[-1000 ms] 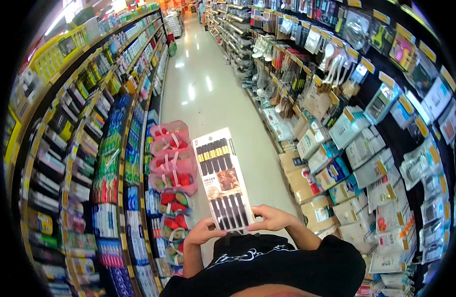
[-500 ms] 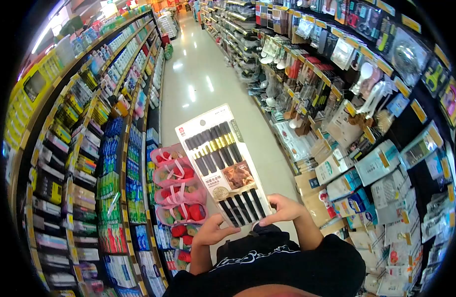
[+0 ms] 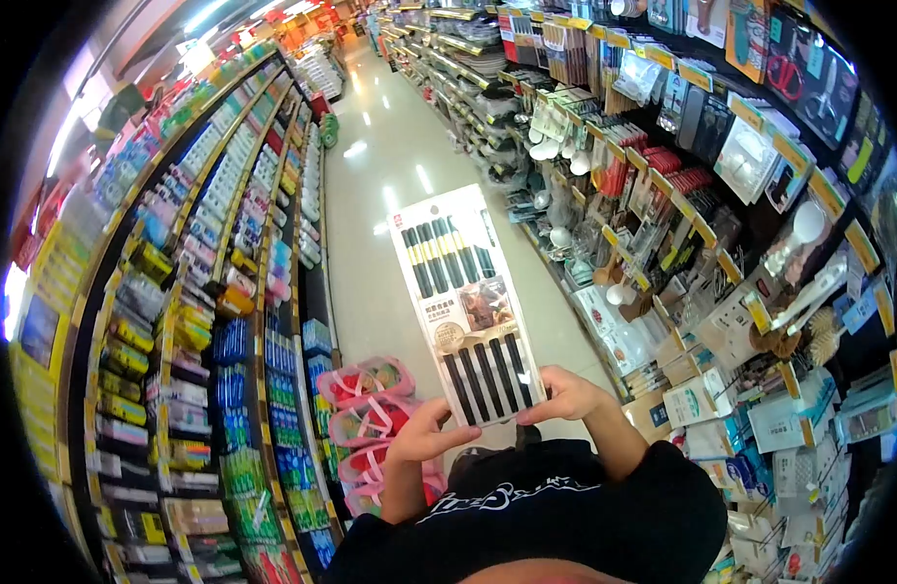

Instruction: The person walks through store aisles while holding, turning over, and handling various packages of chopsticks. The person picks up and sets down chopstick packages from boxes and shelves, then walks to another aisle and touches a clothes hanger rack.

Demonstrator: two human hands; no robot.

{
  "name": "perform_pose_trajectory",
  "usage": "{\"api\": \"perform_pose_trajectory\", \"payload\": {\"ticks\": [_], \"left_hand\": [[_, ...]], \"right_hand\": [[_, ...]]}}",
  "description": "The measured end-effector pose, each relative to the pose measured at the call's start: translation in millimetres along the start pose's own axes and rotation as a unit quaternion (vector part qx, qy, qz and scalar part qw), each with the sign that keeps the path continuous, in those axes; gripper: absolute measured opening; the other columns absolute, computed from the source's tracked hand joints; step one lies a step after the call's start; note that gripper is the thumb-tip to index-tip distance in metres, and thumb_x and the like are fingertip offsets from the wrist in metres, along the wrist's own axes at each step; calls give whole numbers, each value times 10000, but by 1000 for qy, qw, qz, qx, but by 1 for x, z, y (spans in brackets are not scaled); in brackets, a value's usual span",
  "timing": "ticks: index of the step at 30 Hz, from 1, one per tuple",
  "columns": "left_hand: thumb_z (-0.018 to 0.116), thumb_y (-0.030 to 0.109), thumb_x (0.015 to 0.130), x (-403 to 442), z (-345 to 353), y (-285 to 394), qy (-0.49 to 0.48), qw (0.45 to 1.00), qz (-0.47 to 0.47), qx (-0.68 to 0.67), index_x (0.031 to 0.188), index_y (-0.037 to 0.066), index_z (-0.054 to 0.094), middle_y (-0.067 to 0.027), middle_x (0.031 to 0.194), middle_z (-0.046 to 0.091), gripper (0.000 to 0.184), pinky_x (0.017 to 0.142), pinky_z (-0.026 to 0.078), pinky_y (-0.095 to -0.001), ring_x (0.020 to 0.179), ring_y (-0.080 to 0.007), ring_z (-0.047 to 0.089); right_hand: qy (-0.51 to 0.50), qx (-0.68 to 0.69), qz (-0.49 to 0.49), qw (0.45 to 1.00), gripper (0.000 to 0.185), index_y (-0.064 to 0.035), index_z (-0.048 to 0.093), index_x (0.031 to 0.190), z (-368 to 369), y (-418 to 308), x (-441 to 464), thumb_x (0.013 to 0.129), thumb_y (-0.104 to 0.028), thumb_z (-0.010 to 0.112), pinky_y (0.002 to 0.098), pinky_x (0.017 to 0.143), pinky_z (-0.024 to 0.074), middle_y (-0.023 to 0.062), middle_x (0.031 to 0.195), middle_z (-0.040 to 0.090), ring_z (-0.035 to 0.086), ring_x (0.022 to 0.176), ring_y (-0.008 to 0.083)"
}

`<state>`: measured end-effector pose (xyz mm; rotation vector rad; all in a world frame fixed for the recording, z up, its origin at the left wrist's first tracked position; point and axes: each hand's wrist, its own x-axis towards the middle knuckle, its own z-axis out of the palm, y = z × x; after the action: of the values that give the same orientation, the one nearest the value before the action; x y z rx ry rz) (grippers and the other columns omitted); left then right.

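Over the pale, glossy aisle floor in the head view is a flat white rectangular pack of black, gold-banded sticks, perhaps chopsticks; the left hand's grip pinches its lower left corner, the right hand's its lower right.

Pack card: white, brown photo panel
Sticks: black, gold bands
Shirt: black, white script
Bags: pink, white straps
Hook tags: yellow
Floor: pale cream
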<state>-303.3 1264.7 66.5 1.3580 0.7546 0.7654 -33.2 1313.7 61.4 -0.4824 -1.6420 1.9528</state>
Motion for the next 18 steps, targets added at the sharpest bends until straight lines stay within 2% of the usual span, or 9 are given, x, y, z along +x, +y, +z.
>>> {"api": "perform_pose_trajectory", "payload": {"ticks": [2,7,10,13,16,17,18], "left_hand": [[712,93,848,30,-28,-5,-1,999,-24,-43,1229,-33,566,-73,1159,620,427,918,439,-304,1059,-142,547],[730,64,818,126,-96,-31,18,986,16,-163,1334,-37,467,-98,1266,569,588,1024,397,-357,1172,-187,535],[778,43,744,184,-135,-35,53,977,21,-206,1303,-46,497,-97,1257,591,633,1026,401,-366,1170,-203,551],[788,-20,704,245,-200,-39,7,984,20,-178,1301,-41,501,-106,1274,583,663,1050,385,-383,1199,-217,538],[784,-61,688,312,-267,-18,-54,993,34,-103,1302,-37,503,-102,1269,584,676,1049,385,-384,1196,-214,537],[739,-21,782,334,-287,-12,-74,993,55,-77,1320,-36,492,-72,1269,575,592,1022,407,-355,1164,-165,540],[736,-17,785,356,-308,-8,-89,992,44,-74,1319,-36,493,-72,1269,575,587,1017,409,-352,1160,-164,540]], "right_hand": [[23,32,-6,999,324,19,638,1133,-20,-5,21,837,-79,727,280,849,471,57,1040,673,587,957,122],[66,-55,-12,996,284,11,647,1113,-96,1,86,856,-94,710,288,846,478,68,1018,683,601,942,127],[98,-84,-14,992,258,10,643,1100,-138,6,130,879,-114,689,296,834,486,78,976,689,611,910,132],[112,-71,31,991,258,11,635,1108,-181,10,183,892,-124,677,295,845,482,70,992,684,603,922,128],[144,-28,34,989,258,13,635,1110,-221,-7,241,892,-118,676,292,855,477,67,1007,679,597,934,125],[163,-45,56,984,262,16,634,1115,-237,-9,259,890,-112,675,291,861,475,63,1012,677,594,939,124],[177,-44,48,982,266,16,633,1117,-252,-13,277,889,-112,677,291,861,475,61,1015,676,593,941,124]]}}
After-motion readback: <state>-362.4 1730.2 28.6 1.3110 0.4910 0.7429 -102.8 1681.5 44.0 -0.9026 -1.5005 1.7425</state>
